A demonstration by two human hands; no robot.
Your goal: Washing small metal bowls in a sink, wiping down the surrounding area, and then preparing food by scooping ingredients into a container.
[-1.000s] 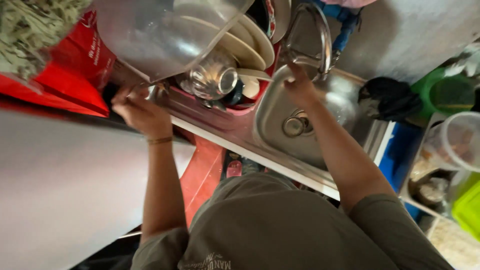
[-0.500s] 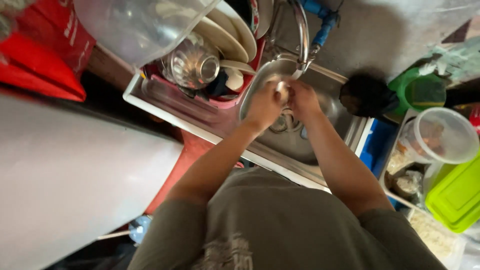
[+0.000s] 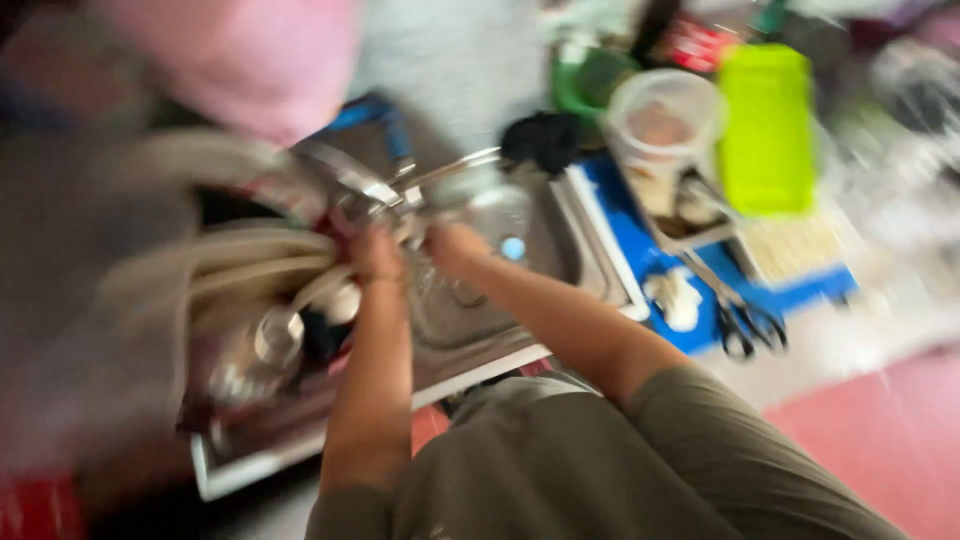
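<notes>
1. Near the middle of the frame, the left hand [image 3: 377, 252] and the right hand [image 3: 452, 245] are close together over the sink [image 3: 520, 265], just under the tap [image 3: 400, 190]. That spot lets water fall on them, I think.
2. Both hands look curled, but the picture is too blurry to tell if they hold anything.
3. Both arms reach up from the bottom of the frame, so the body stands right at the sink's front edge.
4. Left of the hands sits a rack of dishes [image 3: 240, 270], with a shiny cup [image 3: 278, 338] lower down. They are just beside the left wrist, so that side is tight.
5. Right of the sink is a blue mat [image 3: 640, 260]. Black scissors [image 3: 745, 322] and a small white lump [image 3: 675, 298] lie on it, well apart from the hands.
6. Higher up on the right stand a clear tub [image 3: 660, 115] and a green box [image 3: 768, 125]. A black cloth [image 3: 545, 140] lies by the sink's far edge.
7. Most open room is inside the sink bowl, to the right of the hands.
</notes>
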